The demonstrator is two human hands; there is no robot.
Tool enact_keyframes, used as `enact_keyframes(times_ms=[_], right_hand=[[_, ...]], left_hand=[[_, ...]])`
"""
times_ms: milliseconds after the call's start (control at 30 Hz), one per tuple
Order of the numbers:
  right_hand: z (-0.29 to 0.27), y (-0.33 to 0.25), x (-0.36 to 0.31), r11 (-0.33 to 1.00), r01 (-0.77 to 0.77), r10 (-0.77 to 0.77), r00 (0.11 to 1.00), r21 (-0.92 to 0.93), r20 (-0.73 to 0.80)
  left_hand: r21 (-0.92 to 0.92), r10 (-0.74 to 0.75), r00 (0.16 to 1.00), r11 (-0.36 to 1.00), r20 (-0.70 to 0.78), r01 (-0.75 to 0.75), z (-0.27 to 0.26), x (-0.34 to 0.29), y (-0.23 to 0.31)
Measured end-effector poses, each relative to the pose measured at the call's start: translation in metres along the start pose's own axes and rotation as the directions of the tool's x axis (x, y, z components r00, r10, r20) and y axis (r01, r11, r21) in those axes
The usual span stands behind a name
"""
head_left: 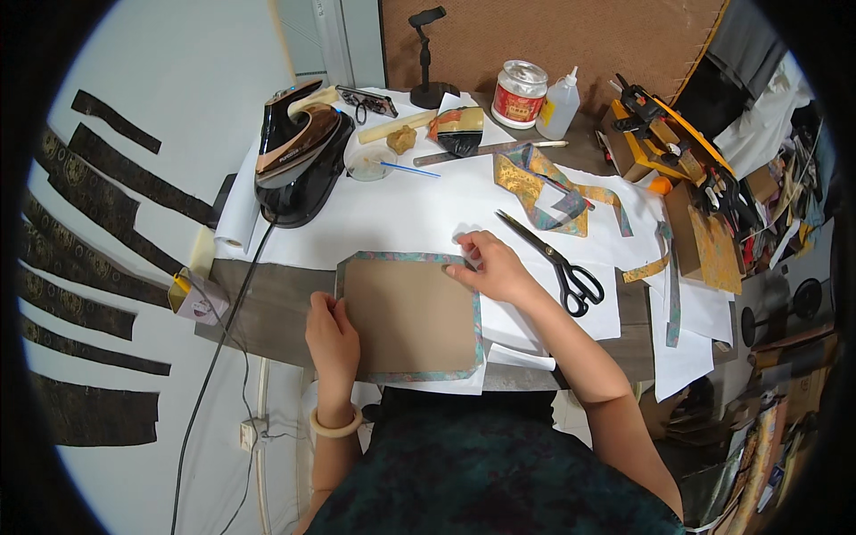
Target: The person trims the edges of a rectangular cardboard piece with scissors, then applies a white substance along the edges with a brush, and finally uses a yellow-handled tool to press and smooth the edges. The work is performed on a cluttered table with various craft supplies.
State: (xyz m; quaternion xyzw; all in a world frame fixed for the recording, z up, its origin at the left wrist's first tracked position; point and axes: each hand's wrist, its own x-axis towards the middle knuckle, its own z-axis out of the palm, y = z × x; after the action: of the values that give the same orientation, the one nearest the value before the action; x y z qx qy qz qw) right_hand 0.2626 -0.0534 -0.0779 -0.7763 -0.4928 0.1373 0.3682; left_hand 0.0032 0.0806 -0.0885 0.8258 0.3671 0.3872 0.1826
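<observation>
A flat grey-brown board [410, 312] lies at the table's front edge, with a narrow patterned blue-green border folded over its sides. My left hand [333, 337] has its fingers curled against the board's left edge and wears a pale bangle on the wrist. At the far right corner, my right hand [490, 267] rests its thumb on the border. Its other fingers are bent and apart from the thumb, beyond the far edge. Black-handled scissors [562, 267] lie half open to the right of that hand. Patterned fabric scraps [539, 192] sit behind them.
A steam iron [299, 156] stands at the back left, its cord [234, 321] hanging off the table. Near it are a clear dish [367, 164] and a phone [367, 101]. A jar [520, 95] and a squeeze bottle [558, 107] stand at the back. White paper [401, 218] covers much of the table.
</observation>
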Motion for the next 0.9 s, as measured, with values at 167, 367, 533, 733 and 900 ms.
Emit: enact_keyframes(times_ms=[167,367,533,733,900], right_hand=[[-0.007,0.005,0.003,0.726,-0.216,0.081,0.970,0.653,0.231],[-0.037,-0.006,-0.004,0.323,-0.236,0.121,0.971,0.916,0.208],[-0.032,-0.034,-0.010,0.257,-0.032,0.207,0.978,0.966,-0.023],[-0.095,0.016,-0.057,0.992,-0.029,0.085,0.863,0.119,-0.498],[-0.101,0.035,-0.120,0.923,-0.242,0.197,0.965,-0.299,-0.173]], left_hand=[[-0.474,-0.182,0.971,0.849,0.153,0.234,-0.023,0.017,0.018],[-0.902,-0.208,0.879,-0.058,0.430,0.428,-0.037,0.046,0.040],[-0.806,-0.014,0.814,-0.147,0.581,0.573,0.019,-0.001,0.068],[-0.738,-0.126,0.727,-0.140,0.675,0.660,0.015,0.017,0.087],[-0.639,0.112,0.718,-0.376,0.687,0.671,0.021,0.029,0.072]])
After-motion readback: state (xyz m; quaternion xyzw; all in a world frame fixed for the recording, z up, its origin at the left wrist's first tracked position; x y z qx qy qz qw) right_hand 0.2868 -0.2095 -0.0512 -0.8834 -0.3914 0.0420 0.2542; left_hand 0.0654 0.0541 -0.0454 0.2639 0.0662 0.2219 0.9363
